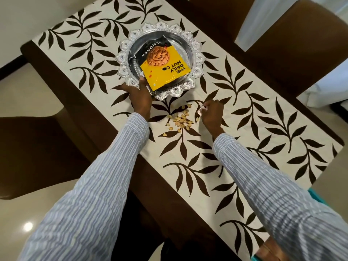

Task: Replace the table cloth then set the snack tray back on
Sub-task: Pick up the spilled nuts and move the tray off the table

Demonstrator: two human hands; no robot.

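Note:
A round silver snack tray point(195, 51) with a scalloped rim sits on the cream table cloth point(244, 117) printed with dark leaves. A yellow and black almond packet point(163, 72) lies in the tray. My left hand point(139, 93) grips the tray's near rim, thumb over the edge beside the packet. My right hand point(211, 113) hovers over the cloth to the right of a scatter of pistachio shells point(181, 120), fingers curled and pinching a small clear scrap point(202, 109).
The cloth covers the middle of a dark wooden table point(105, 117). Brown chairs stand at the left point(33, 147) and at the far right point(293, 46). A teal object point(318, 194) shows at the lower right edge. Pale tiled floor surrounds the table.

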